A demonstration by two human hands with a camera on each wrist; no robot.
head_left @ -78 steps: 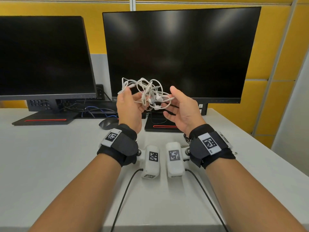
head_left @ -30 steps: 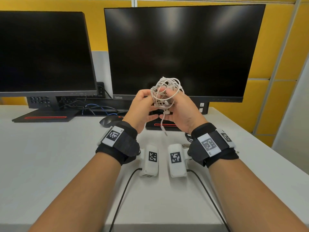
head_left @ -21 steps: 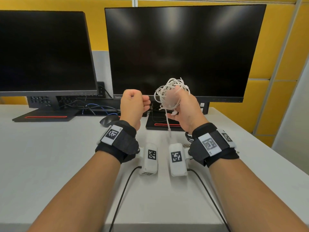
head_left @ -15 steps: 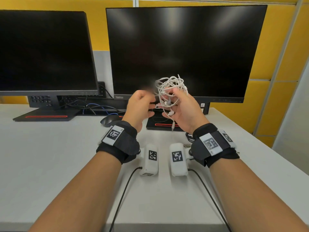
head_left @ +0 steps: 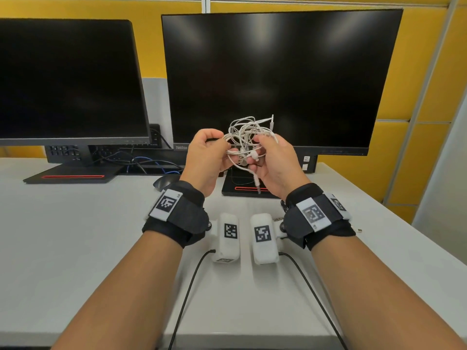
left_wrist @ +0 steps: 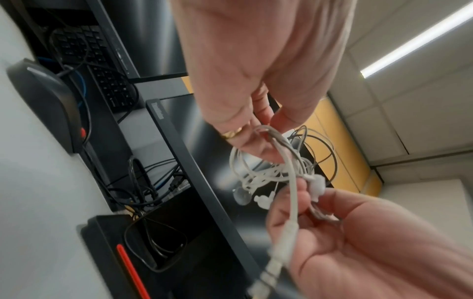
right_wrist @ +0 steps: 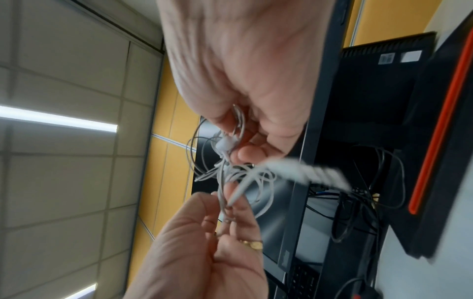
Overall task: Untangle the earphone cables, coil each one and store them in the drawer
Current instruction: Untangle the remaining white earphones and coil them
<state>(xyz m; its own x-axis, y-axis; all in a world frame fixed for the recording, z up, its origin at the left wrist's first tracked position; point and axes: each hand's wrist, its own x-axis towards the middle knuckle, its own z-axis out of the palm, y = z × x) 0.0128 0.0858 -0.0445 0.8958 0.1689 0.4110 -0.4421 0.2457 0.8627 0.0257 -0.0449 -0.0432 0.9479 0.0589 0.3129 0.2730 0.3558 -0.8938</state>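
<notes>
1. since the previous frame, left hand [head_left: 206, 157] has been brought back onto the tangled earphone cables [head_left: 246, 137].
2. one strand is pinched by the left hand; the bundle is gripped by right hand [head_left: 274, 164].
3. tangle is held above the desk [head_left: 75, 236], before the monitor [head_left: 280, 79].

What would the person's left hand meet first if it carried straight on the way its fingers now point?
Likely the right hand: the left hand points across the white earphone tangle it pinches. Depth is uncertain; the monitor stands behind.
</notes>
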